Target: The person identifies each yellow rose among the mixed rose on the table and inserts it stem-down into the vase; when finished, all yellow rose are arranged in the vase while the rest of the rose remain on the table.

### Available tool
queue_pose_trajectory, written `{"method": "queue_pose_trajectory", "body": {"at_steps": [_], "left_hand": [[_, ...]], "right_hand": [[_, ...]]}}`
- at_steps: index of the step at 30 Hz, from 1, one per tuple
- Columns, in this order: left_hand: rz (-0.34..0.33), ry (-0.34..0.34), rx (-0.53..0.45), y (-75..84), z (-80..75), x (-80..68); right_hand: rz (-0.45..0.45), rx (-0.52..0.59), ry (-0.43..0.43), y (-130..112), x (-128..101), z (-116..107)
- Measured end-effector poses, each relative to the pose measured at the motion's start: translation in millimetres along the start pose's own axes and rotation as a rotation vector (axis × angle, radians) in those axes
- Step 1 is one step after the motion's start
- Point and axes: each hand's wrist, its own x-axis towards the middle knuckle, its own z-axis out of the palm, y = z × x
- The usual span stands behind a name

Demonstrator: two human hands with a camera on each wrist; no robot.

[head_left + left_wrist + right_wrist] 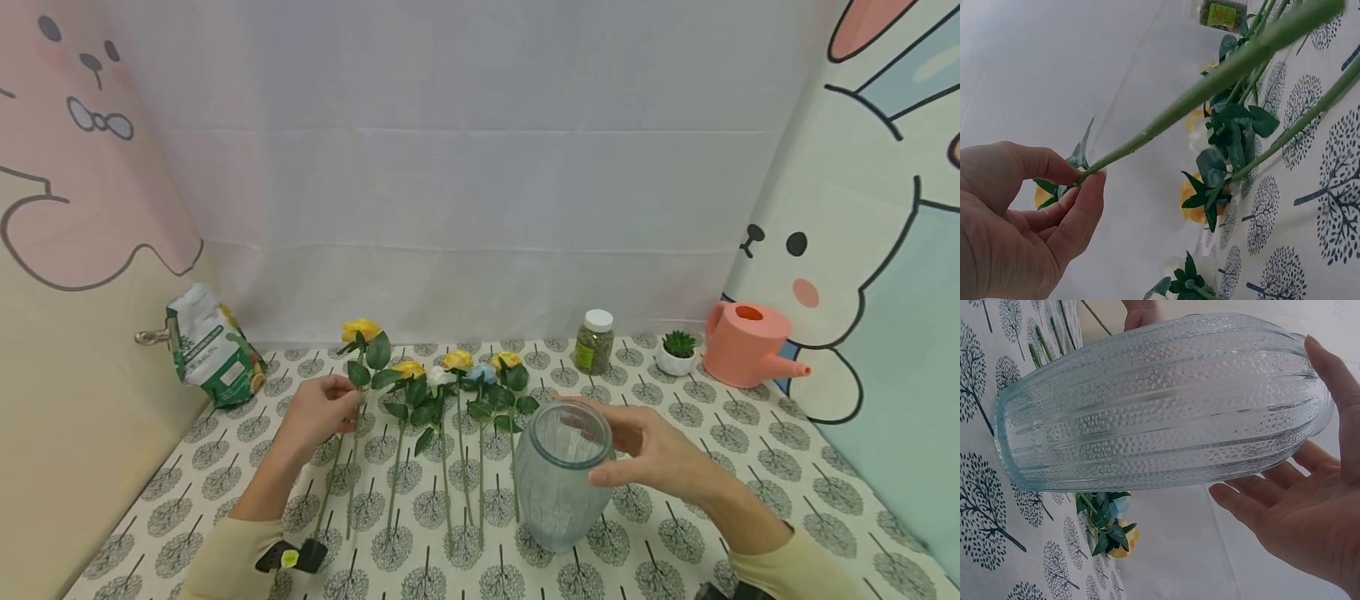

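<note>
My left hand [326,408] pinches the green stem of a yellow rose [362,330] just below its leaves, at the left end of the flowers. In the left wrist view, thumb and fingertips meet on that stem [1191,103]. Beside it lies a row of several long-stemmed roses [457,360], yellow, white and pale blue. A ribbed, clear bluish glass vase [558,500] stands upright right of them. My right hand [652,450] holds it loosely near the neck, thumb at the front and fingers behind the rim. In the right wrist view, the vase [1160,406] fills the middle.
A green and white bag [217,354] with a metal clip leans at the back left. At the back right stand a white-lidded jar [594,343], a small potted succulent [677,353] and a pink watering can [750,350]. A tree-patterned cloth [675,521] covers the table; curtains hang behind.
</note>
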Motion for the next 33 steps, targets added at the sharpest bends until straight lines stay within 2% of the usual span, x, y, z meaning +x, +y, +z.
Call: {"method": "queue_pose_trajectory", "body": {"at_steps": [5, 10, 19, 24, 29, 33], "left_hand": [[0.039, -0.008, -0.064, 8.7, 1.4, -5.2], [0.098, -0.048, -0.15, 13.5, 4.1, -9.7], [0.217, -0.127, -0.362, 30.9, 16.6, -23.0], [0.259, -0.164, -0.493, 52.0, 23.4, -33.3], [0.306, -0.222, -0.648, 81.3, 30.9, -39.2], [0.334, -0.223, -0.743, 105.4, 37.7, -40.9]], "right_hand": [[0.003, -0.011, 0.001, 0, 0, -1], [0.009, -0.008, 0.009, 0, 0, 0], [0.013, -0.022, 0.019, -5, 0, 2], [0.016, -0.015, 0.01, -4, 0, 1], [0.02, -0.007, 0.018, -2, -1, 1], [0.025, -0.017, 0.024, -2, -1, 1]]}}
